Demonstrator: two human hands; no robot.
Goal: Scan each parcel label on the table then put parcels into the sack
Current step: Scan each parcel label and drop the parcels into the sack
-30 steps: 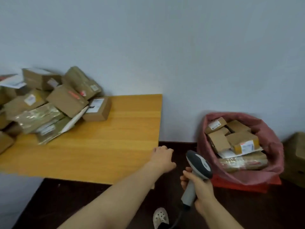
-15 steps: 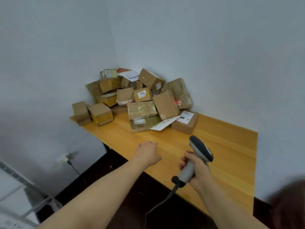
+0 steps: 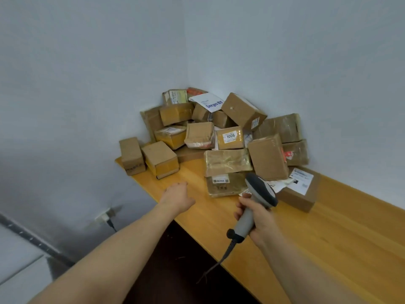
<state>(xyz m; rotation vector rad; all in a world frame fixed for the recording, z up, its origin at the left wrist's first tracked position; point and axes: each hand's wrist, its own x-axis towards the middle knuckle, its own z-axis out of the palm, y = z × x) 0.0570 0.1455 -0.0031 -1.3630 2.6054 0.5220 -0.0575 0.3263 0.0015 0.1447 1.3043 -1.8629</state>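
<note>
Near the frame's centre a small brown box (image 3: 230, 138) carries a white label reading "1006", the white mailer (image 3: 208, 102) atop the pile shows blue "Deeyeo", and the leftmost box (image 3: 132, 155) bears a partly legible "Pro".

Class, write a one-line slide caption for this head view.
Right hand grips a scanner while the left hand hovers near parcels piled on the table.
</note>
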